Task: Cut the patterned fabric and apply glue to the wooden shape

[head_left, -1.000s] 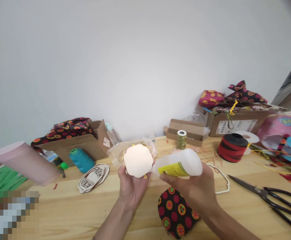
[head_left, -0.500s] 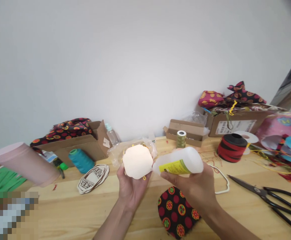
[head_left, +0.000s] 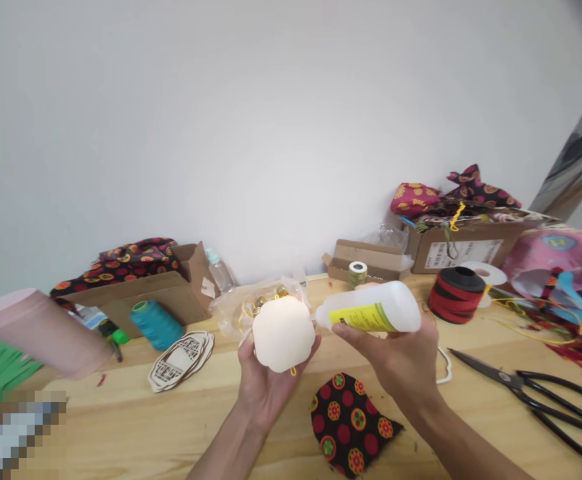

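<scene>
My left hand (head_left: 261,377) is closed round the edges of a pale, scallop-edged flat piece (head_left: 284,335), whose blank face is turned toward me. A bit of yellow cord shows at its lower rim. In my right hand (head_left: 405,360) is a white squeeze bottle (head_left: 375,309) with a yellow label, lying on its side in the air. Its narrow end points left, close to the piece's right edge; whether they touch I cannot tell. Below the hands, a patterned black fabric piece (head_left: 349,425) with red and orange flowers lies on the wooden table (head_left: 135,433).
Large black-handled scissors (head_left: 511,380) lie at the right, near a red and black spool (head_left: 455,295). Cut-out wooden shapes (head_left: 181,360) and a teal thread cone (head_left: 157,325) are on the left. Cardboard boxes (head_left: 451,248) with fabric stand along the wall.
The bottle has moved slightly away from the pale piece and rises a little. The piece sits slightly lower and further right. The view has shifted slightly.
</scene>
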Motion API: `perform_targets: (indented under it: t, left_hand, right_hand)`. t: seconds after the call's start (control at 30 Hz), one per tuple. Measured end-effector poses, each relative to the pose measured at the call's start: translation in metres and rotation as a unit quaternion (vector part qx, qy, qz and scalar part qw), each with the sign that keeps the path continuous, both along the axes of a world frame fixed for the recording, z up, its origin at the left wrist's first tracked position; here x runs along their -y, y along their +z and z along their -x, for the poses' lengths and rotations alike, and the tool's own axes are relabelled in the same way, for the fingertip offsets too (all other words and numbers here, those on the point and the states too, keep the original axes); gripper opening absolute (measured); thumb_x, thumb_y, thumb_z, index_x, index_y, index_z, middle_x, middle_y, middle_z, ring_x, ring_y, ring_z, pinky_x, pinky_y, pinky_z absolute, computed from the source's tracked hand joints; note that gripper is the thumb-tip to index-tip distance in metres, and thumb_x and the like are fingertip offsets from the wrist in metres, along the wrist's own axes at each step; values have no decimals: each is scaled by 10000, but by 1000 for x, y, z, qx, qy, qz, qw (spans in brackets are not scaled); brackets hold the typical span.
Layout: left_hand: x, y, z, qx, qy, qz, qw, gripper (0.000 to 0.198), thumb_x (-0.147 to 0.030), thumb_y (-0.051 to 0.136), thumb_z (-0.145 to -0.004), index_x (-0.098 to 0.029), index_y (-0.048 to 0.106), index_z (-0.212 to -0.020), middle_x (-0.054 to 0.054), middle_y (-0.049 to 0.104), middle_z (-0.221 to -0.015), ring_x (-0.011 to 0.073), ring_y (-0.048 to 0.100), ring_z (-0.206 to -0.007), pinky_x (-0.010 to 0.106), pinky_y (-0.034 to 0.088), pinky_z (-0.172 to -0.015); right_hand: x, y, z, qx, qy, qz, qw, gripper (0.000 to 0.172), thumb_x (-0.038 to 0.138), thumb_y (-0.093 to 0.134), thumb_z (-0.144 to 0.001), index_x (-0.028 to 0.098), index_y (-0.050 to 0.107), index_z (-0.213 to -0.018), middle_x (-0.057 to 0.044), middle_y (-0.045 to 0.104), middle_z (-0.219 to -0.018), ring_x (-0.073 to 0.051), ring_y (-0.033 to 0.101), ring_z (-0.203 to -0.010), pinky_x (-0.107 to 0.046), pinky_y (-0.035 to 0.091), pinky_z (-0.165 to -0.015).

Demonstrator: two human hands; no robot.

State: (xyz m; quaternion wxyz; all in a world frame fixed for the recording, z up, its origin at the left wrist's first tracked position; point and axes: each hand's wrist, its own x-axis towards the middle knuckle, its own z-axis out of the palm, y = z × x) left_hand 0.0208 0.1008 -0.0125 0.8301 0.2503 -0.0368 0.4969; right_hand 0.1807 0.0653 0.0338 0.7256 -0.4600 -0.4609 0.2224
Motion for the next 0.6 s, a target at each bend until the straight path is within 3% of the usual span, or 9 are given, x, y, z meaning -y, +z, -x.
perform_targets:
  t: [0.2,0.33,0.47,0.6]
  left_hand:
    - [4,-5,-1,-31,-25,17,999,354,-409,404,-786,-297,570,-1077,33,609,-1150,249,516,-1082,502,327,-952]
    - [4,-6,-1,-59,-38,10,998,392,-441,421,-770,-253,569,-1081,68,596,-1167,255,506,-1090,484,319,-963]
    - [3,-6,-1,-60,-59,-9,996,435,-464,437,-755,-235,551,-1107,65,587,-1179,245,490,-1109,427,330,-968]
    - [2,-6,-1,-57,-65,-11,996,479,-475,426,-752,-213,533,-1138,76,575,-1192,239,476,-1123,400,331,-967]
  right_hand:
    - [1,2,2,-45,-12,-13,999,322,236,795,-476,180,631,-747,-15,692,-674,-219,651,-633,-349,560,-608]
    - [-5,0,-2,-175,16,-18,984,356,191,793,-499,183,636,-818,-5,692,-698,-191,656,-667,-298,560,-626]
    - [-13,3,-16,-364,125,-52,922,302,333,737,-607,193,624,-849,12,686,-749,-138,650,-715,-188,543,-599]
    - [-16,12,-25,-505,286,48,813,386,523,564,-721,194,587,-923,21,663,-720,-93,625,-552,-142,521,-444]
